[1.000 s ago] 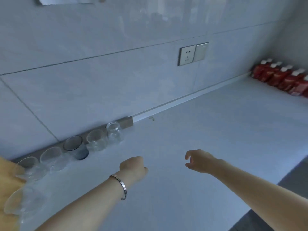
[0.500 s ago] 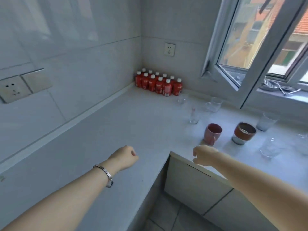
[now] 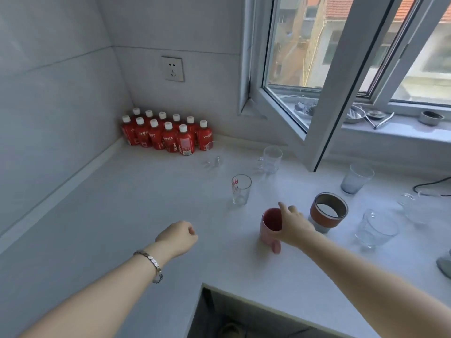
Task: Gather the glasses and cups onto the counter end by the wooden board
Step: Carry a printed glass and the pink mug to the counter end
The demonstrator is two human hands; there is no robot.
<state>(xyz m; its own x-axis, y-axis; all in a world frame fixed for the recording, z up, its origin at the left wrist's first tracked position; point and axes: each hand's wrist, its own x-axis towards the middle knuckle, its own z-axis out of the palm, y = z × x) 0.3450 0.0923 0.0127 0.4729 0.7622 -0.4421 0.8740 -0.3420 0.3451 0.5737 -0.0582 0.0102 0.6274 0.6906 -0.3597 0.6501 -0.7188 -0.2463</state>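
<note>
Countertop [image 3: 122, 215]: right hand [image 3: 294, 226] around pink mug [image 3: 269, 229]

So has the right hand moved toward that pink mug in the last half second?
Yes. The right hand was short of the pink mug, nearer the counter edge; now it is at the mug's rim, fingers over the opening.

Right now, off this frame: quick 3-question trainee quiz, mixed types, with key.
1. True or false: the right hand is at the pink mug.
2. What stands nearest the red bottles? A) small clear glass B) brown-banded cup C) grey tumbler
3. Fill in: the left hand holds ____.

Key: 1 true, fingers over the rim, grip not clearly closed; 2 A; 3 nothing, loosely curled above the counter.
</note>
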